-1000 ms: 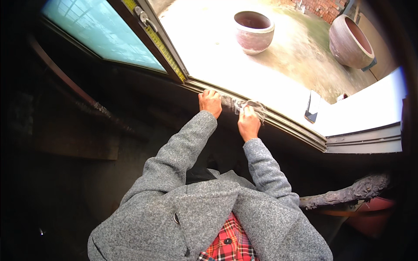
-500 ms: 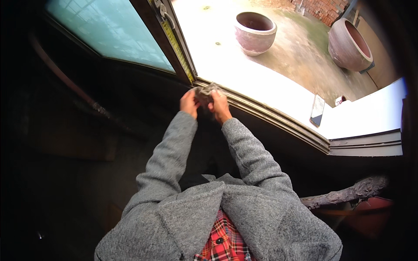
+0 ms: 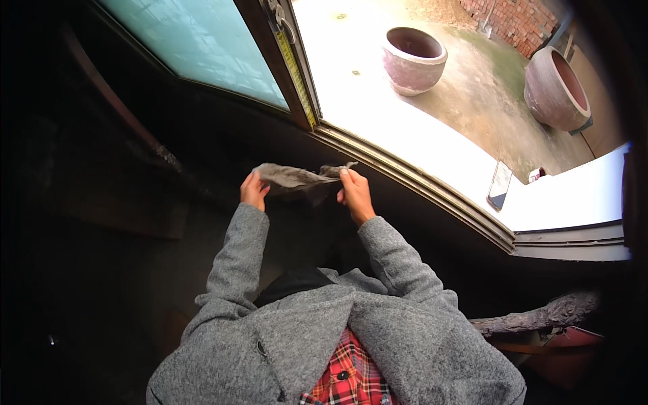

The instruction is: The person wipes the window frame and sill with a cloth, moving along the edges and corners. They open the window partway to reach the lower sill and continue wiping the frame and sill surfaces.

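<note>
A crumpled grey-brown cloth (image 3: 293, 177) is stretched between my two hands, just short of the window track. My left hand (image 3: 254, 191) pinches one end of it, fingers closed. The other end is gripped by my right hand (image 3: 356, 194), thumb on top, with a small tip of fabric sticking out above. Beyond my hands runs the metal window track (image 3: 418, 182), apart from the cloth. The sliding window pane (image 3: 209, 47) with bluish glass stands at the left, its frame edge bearing a latch (image 3: 280, 17) and a yellow strip.
On the bright sill at the right lies a phone (image 3: 499, 185). Outside stand two big clay pots, one upright (image 3: 415, 64) and one tilted (image 3: 557, 91), near a brick stack (image 3: 513, 25). A rough branch (image 3: 540, 316) juts out at my right side.
Both hands have drawn back from the track corner toward me and moved apart. The cloth, bunched between them before, is now spread out. The view has shifted slightly.
</note>
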`<state>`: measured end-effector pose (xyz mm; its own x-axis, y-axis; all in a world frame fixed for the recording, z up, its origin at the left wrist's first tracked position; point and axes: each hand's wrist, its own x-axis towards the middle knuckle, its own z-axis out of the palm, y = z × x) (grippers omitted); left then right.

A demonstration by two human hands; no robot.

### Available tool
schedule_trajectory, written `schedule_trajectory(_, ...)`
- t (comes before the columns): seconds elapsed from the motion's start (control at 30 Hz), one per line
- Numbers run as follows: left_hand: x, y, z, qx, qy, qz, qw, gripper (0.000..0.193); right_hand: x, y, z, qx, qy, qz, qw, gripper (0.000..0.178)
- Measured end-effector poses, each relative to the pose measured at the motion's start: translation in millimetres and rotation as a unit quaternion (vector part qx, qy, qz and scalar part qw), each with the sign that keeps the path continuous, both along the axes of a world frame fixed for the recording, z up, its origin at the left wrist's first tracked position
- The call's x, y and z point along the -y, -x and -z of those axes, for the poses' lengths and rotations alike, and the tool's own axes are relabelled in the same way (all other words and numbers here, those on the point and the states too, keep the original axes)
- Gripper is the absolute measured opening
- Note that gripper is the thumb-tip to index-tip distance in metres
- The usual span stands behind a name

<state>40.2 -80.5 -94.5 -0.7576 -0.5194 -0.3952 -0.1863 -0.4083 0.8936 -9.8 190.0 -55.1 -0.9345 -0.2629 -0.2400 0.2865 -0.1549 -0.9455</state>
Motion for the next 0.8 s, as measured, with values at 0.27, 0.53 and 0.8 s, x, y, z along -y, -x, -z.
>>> schedule_trajectory(0.27,-80,91,-11,-0.071,0.52,0.204,0.827,0.025,-35,-8,-16,-0.15,-0.142,0.096,0.974,0.026)
schedule_trajectory(0.53,-129,130,-19,0.075,0.79,0.24,0.559,0.017,-35,33,16,-0.253,-0.431,0.143,0.854,0.029)
schedule_trajectory(0.8,-170,131,-10,-0.098,0.788,0.271,0.544,0.017,-25,49,24,-0.212,-0.405,0.15,0.876,0.032)
